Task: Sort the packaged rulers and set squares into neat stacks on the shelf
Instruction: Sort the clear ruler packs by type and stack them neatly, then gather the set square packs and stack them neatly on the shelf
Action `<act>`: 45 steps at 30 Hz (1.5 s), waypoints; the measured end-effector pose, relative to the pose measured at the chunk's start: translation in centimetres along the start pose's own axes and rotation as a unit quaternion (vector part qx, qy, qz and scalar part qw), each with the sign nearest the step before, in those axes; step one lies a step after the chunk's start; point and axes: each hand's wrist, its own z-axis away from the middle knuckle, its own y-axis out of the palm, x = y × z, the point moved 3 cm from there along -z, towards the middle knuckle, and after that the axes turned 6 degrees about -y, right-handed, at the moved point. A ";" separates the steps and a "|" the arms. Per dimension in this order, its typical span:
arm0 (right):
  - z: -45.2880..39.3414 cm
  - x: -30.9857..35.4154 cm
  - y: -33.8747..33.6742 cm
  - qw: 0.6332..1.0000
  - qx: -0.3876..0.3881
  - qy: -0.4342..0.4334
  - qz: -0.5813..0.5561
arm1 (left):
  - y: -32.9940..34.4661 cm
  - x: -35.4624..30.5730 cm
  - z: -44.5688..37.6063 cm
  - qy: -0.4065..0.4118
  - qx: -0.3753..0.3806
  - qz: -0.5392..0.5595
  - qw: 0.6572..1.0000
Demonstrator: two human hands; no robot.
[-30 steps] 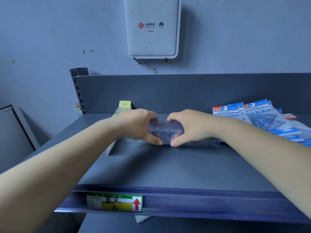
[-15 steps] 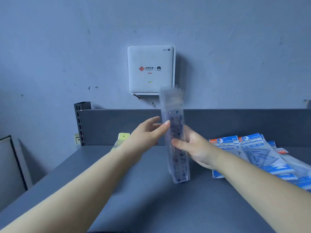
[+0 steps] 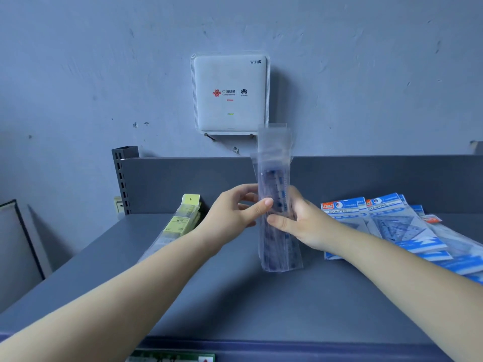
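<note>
A bundle of clear-sleeved blue rulers [image 3: 276, 178] stands upright above the middle of the grey shelf [image 3: 235, 296], its lower end near the shelf surface. My left hand [image 3: 235, 212] pinches its left edge with thumb and fingers. My right hand [image 3: 298, 220] grips it from the right, thumb across the front. A stack of yellow-labelled packaged rulers [image 3: 180, 223] lies at the left. Blue-and-white set square packs [image 3: 386, 226] lie fanned out at the right.
The shelf's grey back panel [image 3: 183, 178] rises behind the goods, with a slotted upright post [image 3: 122, 178] at its left end. A white WiFi router [image 3: 230, 95] hangs on the wall above. A price label strip [image 3: 170, 357] runs along the front lip.
The ruler bundle went from lying flat under both hands to standing upright. My left hand, open beside it half a second ago, now pinches its edge. The view tilted upward.
</note>
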 end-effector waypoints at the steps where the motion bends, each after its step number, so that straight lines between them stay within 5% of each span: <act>1: 0.2 0.3 0.1 1.000 -0.002 -0.004 0.014 | 0.0 0.0 -0.1 0.001 -0.006 0.001 1.000; 8: 1.7 0.1 1.1 0.997 0.071 -0.016 0.041 | 0.4 -0.2 0.0 -0.001 -0.020 -0.014 1.000; 18: 2.1 0.4 0.1 0.999 0.032 0.022 0.034 | -0.4 1.2 0.7 -0.040 0.076 -0.051 0.995; 24: 0.5 1.3 1.3 0.982 0.022 0.088 -0.166 | -0.8 1.3 0.2 -0.104 0.094 -0.005 0.990; 32: -0.1 -1.8 3.5 0.977 0.026 0.208 -0.040 | -0.1 6.0 -0.5 -0.142 0.002 -0.210 0.967; 38: -0.7 -3.2 4.6 0.966 -0.014 0.206 -0.152 | 1.4 6.0 0.1 -0.167 0.070 0.067 0.981; 41: -0.7 -3.3 4.9 0.942 -0.028 0.208 -0.260 | 2.4 5.8 0.1 -0.171 0.098 0.131 0.972; 45: -0.7 -3.1 5.1 0.939 -0.020 0.216 -0.266 | 3.1 5.5 0.0 -0.189 0.097 0.175 0.961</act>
